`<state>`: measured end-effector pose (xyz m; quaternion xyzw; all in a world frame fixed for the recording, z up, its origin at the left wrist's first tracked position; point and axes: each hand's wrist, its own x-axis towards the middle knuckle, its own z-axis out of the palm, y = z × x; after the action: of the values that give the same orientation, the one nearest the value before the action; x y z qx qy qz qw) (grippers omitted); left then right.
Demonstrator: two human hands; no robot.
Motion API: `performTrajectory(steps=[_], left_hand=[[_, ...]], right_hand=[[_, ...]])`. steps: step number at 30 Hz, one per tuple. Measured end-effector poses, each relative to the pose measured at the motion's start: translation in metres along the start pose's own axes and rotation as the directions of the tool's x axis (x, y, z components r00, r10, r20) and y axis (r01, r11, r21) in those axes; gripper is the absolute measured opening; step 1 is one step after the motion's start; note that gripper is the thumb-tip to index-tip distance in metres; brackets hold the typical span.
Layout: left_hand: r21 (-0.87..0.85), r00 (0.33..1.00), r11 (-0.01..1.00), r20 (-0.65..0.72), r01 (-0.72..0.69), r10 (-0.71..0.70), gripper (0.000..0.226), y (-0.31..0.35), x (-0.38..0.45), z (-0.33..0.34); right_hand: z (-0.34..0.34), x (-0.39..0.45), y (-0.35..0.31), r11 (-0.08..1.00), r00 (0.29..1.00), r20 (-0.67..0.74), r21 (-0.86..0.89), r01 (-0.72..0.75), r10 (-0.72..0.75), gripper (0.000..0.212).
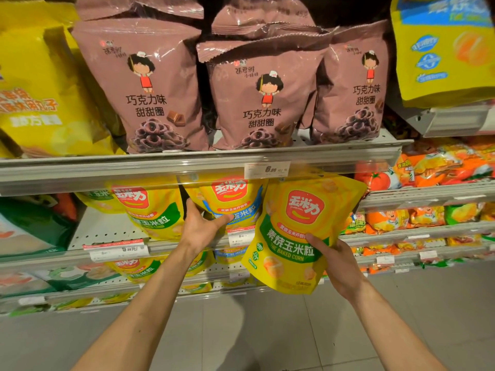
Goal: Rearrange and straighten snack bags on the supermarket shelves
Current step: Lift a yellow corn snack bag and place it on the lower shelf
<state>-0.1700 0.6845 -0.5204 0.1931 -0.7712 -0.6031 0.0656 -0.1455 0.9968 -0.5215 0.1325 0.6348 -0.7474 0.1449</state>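
Observation:
My right hand [338, 266] grips a yellow baked corn bag with a green band [297, 231] by its lower right edge, out in front of the middle shelf and tilted. My left hand [199, 226] holds a yellow corn bag with a blue band [235, 202] that stands on the middle shelf, thumb across its front. Another green-band corn bag [150, 207] stands to the left of it. Three brown chocolate ring bags [150, 87] [259, 97] [353, 87] stand on the upper shelf, more lying on top of them.
The upper shelf rail [187, 163] with a price tag [266, 169] runs just above the corn bags. Large yellow bags [40, 97] stand at upper left, orange snack packs [434, 167] fill the right shelves. Grey floor tiles [254, 338] lie below.

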Motion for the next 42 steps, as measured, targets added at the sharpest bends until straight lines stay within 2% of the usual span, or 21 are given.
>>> performTrajectory(steps=[6,12,19,22,23,27,30,34,38,42], left_hand=[[-0.144,0.998,0.988,-0.002,0.058,-0.059,0.1,0.002,-0.006,-0.002],[-0.175,0.996,0.98,0.023,0.093,-0.09,0.11,-0.01,-0.028,-0.003],[-0.082,0.992,0.99,0.05,0.118,-0.114,0.084,-0.017,-0.064,0.011],[0.017,0.995,0.998,0.074,0.062,-0.063,0.045,-0.02,-0.083,0.021],[0.044,0.992,0.998,0.114,0.041,-0.046,0.041,-0.02,-0.09,0.026],[0.061,0.936,0.997,0.347,0.039,-0.058,0.052,-0.004,-0.111,0.048],[0.028,0.908,0.999,0.418,0.018,-0.028,0.058,0.011,-0.118,0.056],[-0.004,0.925,0.999,0.379,0.033,-0.029,0.063,0.015,-0.123,0.04],[0.061,0.959,0.998,0.284,0.012,-0.029,0.072,0.011,-0.129,0.002],[0.07,0.972,0.998,0.234,-0.007,-0.01,0.068,0.006,-0.129,-0.041]], right_hand=[[-0.006,-0.005,0.001,1.0,1.0,0.0,-0.005,0.001,-0.001,0.057],[-0.008,-0.009,0.001,1.0,1.0,0.009,0.005,0.0,0.0,0.053],[-0.017,-0.015,0.004,1.0,1.0,-0.015,-0.004,-0.006,0.006,0.053],[-0.023,-0.022,0.004,1.0,1.0,-0.011,-0.002,-0.004,0.004,0.051],[-0.026,-0.025,0.005,1.0,1.0,-0.009,0.0,-0.004,0.004,0.052],[-0.033,-0.042,0.008,1.0,1.0,0.022,-0.013,-0.008,0.008,0.052],[-0.029,-0.052,0.007,0.999,0.994,0.104,-0.044,-0.007,0.012,0.051],[-0.009,-0.061,0.003,0.995,0.986,0.167,-0.098,0.008,0.008,0.048],[0.021,-0.066,0.0,0.984,0.977,0.215,-0.173,0.038,0.0,0.048],[0.064,-0.069,-0.003,0.968,0.964,0.266,-0.246,0.057,0.011,0.04]])
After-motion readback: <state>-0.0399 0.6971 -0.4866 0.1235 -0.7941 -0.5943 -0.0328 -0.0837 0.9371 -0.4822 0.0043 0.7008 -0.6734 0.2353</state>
